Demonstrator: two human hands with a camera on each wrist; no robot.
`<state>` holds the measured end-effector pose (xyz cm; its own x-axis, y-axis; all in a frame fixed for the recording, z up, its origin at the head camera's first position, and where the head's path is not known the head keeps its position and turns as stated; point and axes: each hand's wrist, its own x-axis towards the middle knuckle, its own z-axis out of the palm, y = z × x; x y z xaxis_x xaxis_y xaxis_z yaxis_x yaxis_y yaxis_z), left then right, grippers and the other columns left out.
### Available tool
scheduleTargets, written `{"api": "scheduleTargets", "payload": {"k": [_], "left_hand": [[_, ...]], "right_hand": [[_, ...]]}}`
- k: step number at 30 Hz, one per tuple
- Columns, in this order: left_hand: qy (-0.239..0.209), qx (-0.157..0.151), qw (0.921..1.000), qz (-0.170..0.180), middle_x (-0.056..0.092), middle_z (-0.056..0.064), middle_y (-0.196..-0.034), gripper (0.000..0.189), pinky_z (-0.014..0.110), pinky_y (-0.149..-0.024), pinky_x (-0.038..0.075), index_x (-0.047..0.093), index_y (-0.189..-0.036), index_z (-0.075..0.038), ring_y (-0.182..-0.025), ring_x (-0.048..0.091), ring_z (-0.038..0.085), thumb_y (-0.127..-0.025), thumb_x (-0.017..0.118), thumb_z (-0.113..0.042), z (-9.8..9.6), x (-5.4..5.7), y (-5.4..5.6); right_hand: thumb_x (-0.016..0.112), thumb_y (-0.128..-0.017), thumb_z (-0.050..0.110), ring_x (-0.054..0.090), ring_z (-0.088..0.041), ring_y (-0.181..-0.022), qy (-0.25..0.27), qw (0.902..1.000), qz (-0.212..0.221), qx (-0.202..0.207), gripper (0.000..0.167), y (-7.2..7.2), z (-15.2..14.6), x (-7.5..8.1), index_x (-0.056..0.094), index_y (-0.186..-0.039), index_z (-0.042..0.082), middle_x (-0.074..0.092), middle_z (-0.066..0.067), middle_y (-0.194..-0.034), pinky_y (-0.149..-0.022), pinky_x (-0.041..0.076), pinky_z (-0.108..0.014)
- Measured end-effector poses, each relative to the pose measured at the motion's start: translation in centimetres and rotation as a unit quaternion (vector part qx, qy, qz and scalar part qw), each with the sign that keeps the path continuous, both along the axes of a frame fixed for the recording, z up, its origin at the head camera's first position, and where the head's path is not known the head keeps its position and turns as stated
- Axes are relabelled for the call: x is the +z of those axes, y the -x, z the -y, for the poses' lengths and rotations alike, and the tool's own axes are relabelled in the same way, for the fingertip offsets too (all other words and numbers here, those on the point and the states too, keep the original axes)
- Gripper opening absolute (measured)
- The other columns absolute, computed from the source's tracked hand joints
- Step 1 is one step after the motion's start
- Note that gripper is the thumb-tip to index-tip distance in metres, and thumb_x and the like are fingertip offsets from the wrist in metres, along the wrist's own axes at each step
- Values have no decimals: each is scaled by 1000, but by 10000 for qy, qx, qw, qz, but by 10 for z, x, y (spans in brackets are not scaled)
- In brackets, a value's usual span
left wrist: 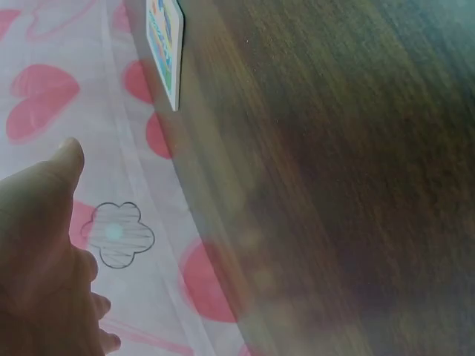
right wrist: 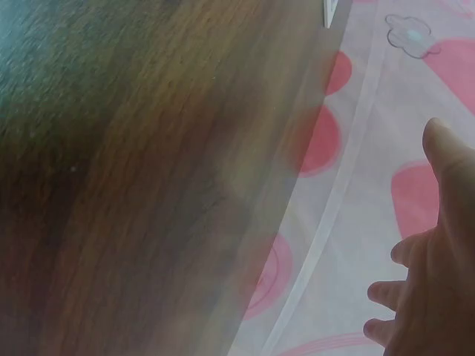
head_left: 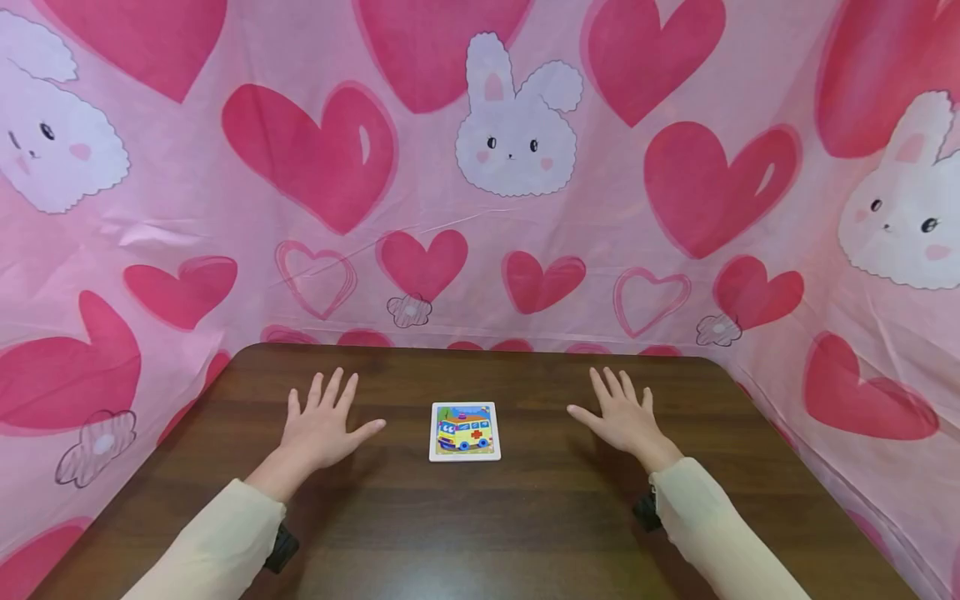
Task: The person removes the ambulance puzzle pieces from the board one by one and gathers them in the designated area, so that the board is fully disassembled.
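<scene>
A small square picture puzzle (head_left: 464,432) with a white border lies flat in the middle of the table. Its picture is a yellow ambulance with a face, an orange roof and a red cross. To its left, my left hand (head_left: 321,429) is held over the table with fingers spread and straight, palm down. My right hand (head_left: 624,421) mirrors it on the other side, thumb pointing inward. Both hands hold nothing and are apart from the puzzle. In the left wrist view the puzzle (left wrist: 169,44) shows at the top; only its corner (right wrist: 329,12) appears in the right wrist view.
The dark brown wooden table (head_left: 465,533) has rounded far corners. A pink cloth (head_left: 517,225) printed with hearts and white rabbits hangs behind it and along both sides. Dark wrist straps (head_left: 282,548) show under the cream sleeves (head_left: 217,533).
</scene>
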<state>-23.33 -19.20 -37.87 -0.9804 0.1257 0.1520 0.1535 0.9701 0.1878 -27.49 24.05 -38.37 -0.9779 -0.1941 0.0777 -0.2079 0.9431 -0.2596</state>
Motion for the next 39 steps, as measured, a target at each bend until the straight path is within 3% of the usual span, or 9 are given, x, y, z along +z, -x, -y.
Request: {"api": "scheduleTargets", "payload": {"k": [23,33,39], "left_hand": [[-111,-308,9994,58,17,24,-148,92,65,-100,1,23,-144,-1,-133,8,45,-82,53,-61,-12,-4,4],[-534,-1148,9920,8,21,24,-147,88,63,-100,12,24,-143,3,-133,15,43,-83,59,-51,-24,-9,9],[-675,-1407,9875,204,20,22,-148,87,59,-103,14,22,-144,2,-134,15,39,-84,61,-48,-35,-15,14]], "right_hand": [[46,-87,59,10,-40,-135,621,9944,-11,856,86,8,40,0,16,-147,6,19,-20,-148,-100,6,-65],[52,-85,56,8,-34,-137,1172,9856,285,1188,86,14,62,-4,18,-147,7,19,-15,-150,-106,7,-55],[57,-84,53,10,-31,-137,1290,9815,397,1359,85,18,77,-9,21,-147,8,22,-10,-150,-106,13,-53]]}}
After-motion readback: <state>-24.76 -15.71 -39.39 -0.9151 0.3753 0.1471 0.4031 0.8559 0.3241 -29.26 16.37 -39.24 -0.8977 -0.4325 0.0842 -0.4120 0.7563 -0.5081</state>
